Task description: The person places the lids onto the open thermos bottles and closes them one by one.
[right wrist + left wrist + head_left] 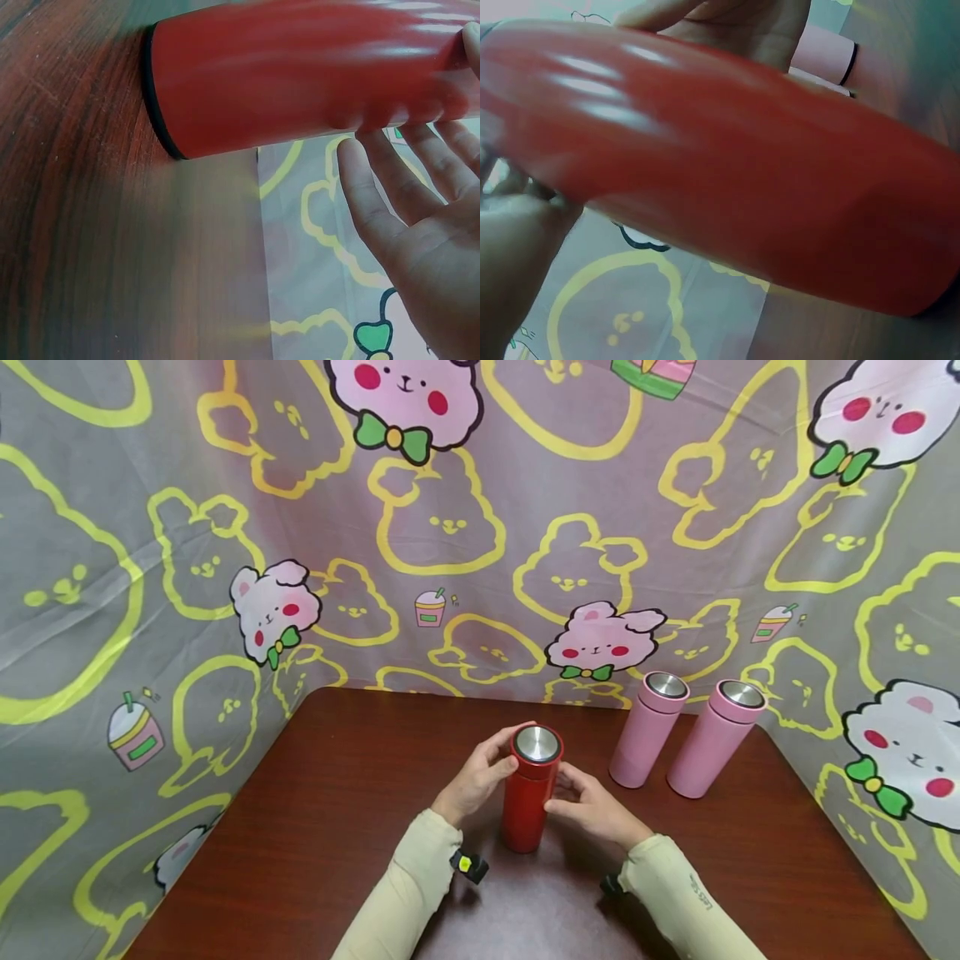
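A red thermos bottle (525, 810) with a steel-topped lid stands upright in front of me. My left hand (480, 777) grips it near the lid, thumb in front and fingers behind. Lower down on the opposite side, my right hand (596, 806) holds it between thumb and fingers. The left wrist view is mostly filled by the bottle's glossy red body (727, 165). In the right wrist view, the fingertips of the right hand (442, 240) touch the bottle's side, and its black base rim (155, 94) shows close over the wood.
Two pink thermos bottles, a left one (645, 735) and a right one (712, 747), stand to the right at the back of the dark wooden table (360, 760). A patterned cloth (465, 585) hangs around the back and sides. Black straps circle both wrists.
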`<act>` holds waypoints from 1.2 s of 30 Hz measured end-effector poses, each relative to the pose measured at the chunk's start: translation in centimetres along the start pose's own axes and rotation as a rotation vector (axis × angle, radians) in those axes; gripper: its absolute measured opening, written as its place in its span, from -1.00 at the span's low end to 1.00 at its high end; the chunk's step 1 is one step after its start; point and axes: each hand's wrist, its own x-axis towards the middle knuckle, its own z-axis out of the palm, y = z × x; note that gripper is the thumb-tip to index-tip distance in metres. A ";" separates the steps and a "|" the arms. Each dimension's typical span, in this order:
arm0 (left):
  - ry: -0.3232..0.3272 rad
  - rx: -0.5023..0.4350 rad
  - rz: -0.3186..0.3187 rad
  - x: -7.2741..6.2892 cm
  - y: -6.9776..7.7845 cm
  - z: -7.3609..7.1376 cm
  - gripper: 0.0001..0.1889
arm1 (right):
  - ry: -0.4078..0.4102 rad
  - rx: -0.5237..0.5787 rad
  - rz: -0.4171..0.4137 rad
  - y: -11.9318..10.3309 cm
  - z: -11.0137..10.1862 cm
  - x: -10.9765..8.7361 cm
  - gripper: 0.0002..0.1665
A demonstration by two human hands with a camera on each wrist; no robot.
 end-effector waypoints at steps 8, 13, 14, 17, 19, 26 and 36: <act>0.148 0.031 0.000 0.2 0.2 0.7 -0.05 | -0.014 -0.015 -0.004 -1.9 0.4 -0.2 -0.35; 0.160 0.042 -0.003 0.3 0.1 0.6 -0.03 | -0.009 -0.026 0.019 -0.8 0.1 0.0 -0.32; 0.156 0.048 -0.005 0.3 0.1 0.5 -0.04 | -0.005 -0.021 0.025 -0.5 0.1 0.0 -0.31; 0.138 0.073 -0.011 0.3 0.1 0.3 -0.05 | -0.004 -0.011 0.011 0.1 -0.1 0.1 -0.31; 0.126 0.091 -0.020 0.3 0.1 0.2 -0.05 | -0.006 -0.003 0.001 0.3 -0.2 0.1 -0.31; 0.101 0.132 -0.041 0.1 0.1 -0.1 -0.04 | -0.012 0.002 0.004 -0.3 0.0 0.1 -0.30; 0.055 0.077 -0.004 0.1 0.6 0.2 -0.19 | 0.002 0.019 -0.014 0.3 0.1 0.0 -0.32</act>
